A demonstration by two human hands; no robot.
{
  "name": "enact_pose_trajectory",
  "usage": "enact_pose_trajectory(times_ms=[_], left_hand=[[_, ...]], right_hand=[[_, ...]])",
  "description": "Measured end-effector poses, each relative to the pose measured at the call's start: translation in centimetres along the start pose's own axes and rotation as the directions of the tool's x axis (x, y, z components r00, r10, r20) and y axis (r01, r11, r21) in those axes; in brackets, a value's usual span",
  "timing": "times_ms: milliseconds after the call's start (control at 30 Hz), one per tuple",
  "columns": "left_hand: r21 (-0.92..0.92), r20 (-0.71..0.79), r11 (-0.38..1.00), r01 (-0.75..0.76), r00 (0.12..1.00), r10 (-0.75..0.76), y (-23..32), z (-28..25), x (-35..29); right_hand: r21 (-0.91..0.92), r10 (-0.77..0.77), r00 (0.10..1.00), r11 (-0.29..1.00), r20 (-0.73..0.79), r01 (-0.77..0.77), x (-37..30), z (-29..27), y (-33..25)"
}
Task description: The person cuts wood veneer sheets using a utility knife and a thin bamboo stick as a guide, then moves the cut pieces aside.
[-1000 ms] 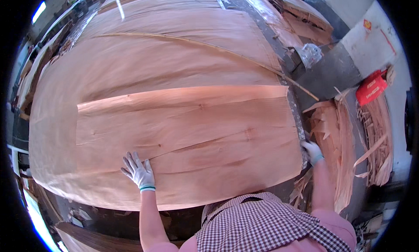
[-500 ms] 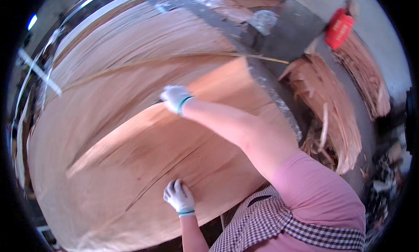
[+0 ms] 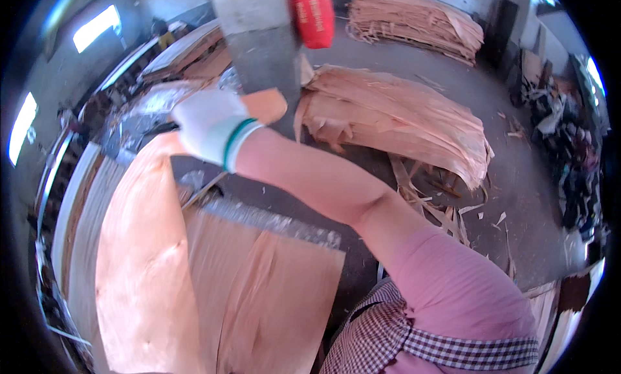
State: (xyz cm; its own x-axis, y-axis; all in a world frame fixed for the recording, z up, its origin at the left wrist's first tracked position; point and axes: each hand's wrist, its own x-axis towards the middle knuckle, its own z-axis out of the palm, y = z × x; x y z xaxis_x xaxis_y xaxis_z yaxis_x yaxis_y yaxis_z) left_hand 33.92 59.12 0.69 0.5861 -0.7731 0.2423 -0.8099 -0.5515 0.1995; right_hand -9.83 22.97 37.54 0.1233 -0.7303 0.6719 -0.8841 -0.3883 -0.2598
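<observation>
My right hand (image 3: 207, 125), in a white glove with a green cuff line, is raised at the upper left. It grips a strip of thin wood veneer (image 3: 145, 264), which hangs down in a curve toward the lower left; its other end sticks out past the far side of the hand. A dark bit shows at the glove's left edge, too small to name. Below and right of the raised veneer lies a wide stack of veneer sheets (image 3: 278, 296). My left hand is out of the picture.
A grey pillar (image 3: 259, 57) with a red packet (image 3: 313, 15) stands ahead. Beyond my forearm, a bundle of veneer (image 3: 394, 118) lies on the floor amid scraps. Another veneer pile (image 3: 414, 24) sits at the back wall, and dark cloth-like clutter (image 3: 569, 147) lies at right.
My right hand has lifted the veneer up off the stack. The view has swung to the right, and my left hand has gone out of sight.
</observation>
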Motion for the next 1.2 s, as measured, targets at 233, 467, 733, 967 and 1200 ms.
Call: enact_pose_trajectory(times_ms=[233,467,733,967,1200], left_hand=[[-0.897,0.414,0.089,0.434,0.892,-0.182,25.3,-1.7,-1.8],[-0.600,0.611,-0.310,0.737,0.673,0.418,54.4,3.0,-1.0],[-0.489,0.456,-0.354,0.797,0.579,0.676,82.2,8.4,-1.1],[-0.589,0.465,-0.087,0.803,0.425,0.776,110.0,9.8,-5.8],[-0.696,0.382,0.410,0.589,-0.181,0.906,122.6,12.6,-18.7]], right_hand=[[-0.273,0.345,0.935,0.910,0.086,-0.311,-6.9,-17.5,24.1],[-0.439,0.368,0.928,0.845,0.061,-0.306,-16.3,-29.8,35.4],[-0.520,0.632,0.669,0.752,0.392,-0.405,-20.3,-37.6,45.2],[-0.556,0.827,0.182,0.504,0.532,-0.661,-23.4,-38.8,60.0],[-0.611,0.860,-0.275,0.054,0.430,-0.789,-35.2,-36.4,80.8]])
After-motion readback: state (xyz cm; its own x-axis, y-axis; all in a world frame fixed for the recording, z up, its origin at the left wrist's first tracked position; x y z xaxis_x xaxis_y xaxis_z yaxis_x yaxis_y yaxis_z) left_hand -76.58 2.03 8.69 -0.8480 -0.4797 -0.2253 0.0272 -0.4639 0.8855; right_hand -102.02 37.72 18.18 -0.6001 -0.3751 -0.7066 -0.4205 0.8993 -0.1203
